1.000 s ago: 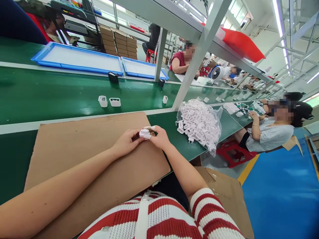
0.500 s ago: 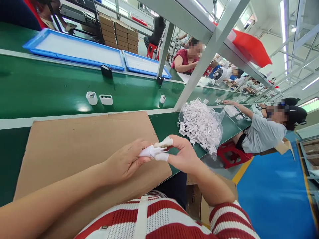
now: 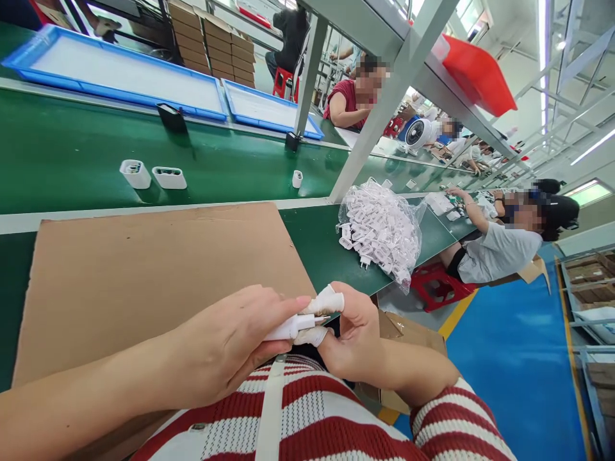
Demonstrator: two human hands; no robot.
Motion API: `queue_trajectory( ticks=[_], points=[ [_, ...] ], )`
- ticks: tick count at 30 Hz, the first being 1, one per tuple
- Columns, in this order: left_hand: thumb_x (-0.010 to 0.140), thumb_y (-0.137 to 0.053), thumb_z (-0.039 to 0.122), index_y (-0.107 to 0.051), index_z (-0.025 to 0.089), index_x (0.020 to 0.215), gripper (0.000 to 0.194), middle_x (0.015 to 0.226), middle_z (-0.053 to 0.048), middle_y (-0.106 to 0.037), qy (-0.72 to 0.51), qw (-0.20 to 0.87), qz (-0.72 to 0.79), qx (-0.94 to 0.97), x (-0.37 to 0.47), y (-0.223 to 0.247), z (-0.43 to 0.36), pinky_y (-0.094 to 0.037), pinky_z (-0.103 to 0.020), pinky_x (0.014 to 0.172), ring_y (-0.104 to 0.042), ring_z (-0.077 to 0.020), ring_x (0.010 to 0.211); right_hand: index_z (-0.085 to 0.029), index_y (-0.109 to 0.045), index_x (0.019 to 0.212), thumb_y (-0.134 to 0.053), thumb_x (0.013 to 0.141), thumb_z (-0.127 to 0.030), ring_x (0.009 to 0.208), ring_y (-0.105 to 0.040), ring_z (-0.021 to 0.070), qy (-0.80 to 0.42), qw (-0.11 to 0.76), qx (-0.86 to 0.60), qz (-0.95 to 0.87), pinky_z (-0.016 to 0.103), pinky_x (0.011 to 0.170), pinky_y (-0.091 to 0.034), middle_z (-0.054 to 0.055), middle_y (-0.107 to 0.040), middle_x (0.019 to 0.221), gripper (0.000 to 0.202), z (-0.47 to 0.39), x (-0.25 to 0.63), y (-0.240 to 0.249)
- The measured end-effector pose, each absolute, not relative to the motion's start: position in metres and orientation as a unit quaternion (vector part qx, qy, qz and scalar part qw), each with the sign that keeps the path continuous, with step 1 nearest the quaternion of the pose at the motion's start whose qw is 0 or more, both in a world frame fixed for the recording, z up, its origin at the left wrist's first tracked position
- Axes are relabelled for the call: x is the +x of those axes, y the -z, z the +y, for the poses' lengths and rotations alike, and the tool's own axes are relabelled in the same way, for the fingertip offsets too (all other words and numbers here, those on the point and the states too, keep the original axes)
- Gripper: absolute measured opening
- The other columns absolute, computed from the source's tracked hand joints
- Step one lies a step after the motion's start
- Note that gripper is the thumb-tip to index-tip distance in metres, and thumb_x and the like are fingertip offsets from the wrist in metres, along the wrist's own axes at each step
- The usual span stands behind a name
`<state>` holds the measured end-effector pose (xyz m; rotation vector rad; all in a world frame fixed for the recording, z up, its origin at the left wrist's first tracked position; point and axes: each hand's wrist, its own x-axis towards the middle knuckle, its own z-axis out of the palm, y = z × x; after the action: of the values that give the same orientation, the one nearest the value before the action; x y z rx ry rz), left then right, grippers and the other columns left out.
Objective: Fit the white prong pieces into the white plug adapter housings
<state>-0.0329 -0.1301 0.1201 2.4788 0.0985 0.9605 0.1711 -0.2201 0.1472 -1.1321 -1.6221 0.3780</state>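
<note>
Between my two hands, in front of my body, is a white plug charger [image 3: 287, 329] with thin pins pointing right. My left hand [image 3: 235, 336] is closed around its body, thumb and fingers on opposite sides. At the pin end, the thumb and a finger of my right hand [image 3: 353, 333], both in white finger cots, pinch it. The hands partly cover the charger. Beyond them to the right, a clear plastic bag [image 3: 382, 227] is heaped with white plug parts.
A cardboard sheet [image 3: 158, 275] covers the bench before me. Behind it, white housings [image 3: 170, 178] stand on the green belt [image 3: 230, 160], with blue-rimmed trays [image 3: 129, 70] beyond. A metal post [image 3: 358, 153] rises near the bag. A co-worker [image 3: 504, 246] sits to the right.
My hands have come closer to my body with the charger, and its pins show more clearly. The view has shifted slightly. The co-worker's reaching hand has drawn back.
</note>
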Motion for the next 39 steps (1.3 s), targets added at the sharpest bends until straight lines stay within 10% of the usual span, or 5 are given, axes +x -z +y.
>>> queue_trajectory(
  ticks=[21,39],
  points=[
    [0.11,-0.042,0.01,-0.044,0.018,0.146,0.037,0.091,-0.004,-0.066,-0.396,0.128,0.036,0.909,-0.04,-0.139,-0.132,-0.042,-0.03,0.07,-0.056,-0.0179,0.074,-0.022,-0.079,0.099,-0.07,0.086,-0.012,0.062,-0.063,0.0135,-0.085,0.541,-0.432,-0.716,0.025,0.055,-0.052,0.003,-0.073,0.076,0.019,-0.212,0.164,-0.156],
    [0.107,-0.05,0.016,-0.046,0.024,0.144,0.039,0.12,-0.007,-0.073,-0.32,0.255,0.033,0.912,-0.049,-0.152,-0.112,-0.056,-0.022,0.09,-0.071,-0.0166,0.1,-0.02,-0.072,0.08,-0.076,0.079,-0.013,0.06,-0.054,0.0131,-0.166,0.529,-0.432,-0.711,0.026,0.054,-0.043,0.0,-0.062,0.069,0.008,-0.2,0.171,-0.144]
  ],
)
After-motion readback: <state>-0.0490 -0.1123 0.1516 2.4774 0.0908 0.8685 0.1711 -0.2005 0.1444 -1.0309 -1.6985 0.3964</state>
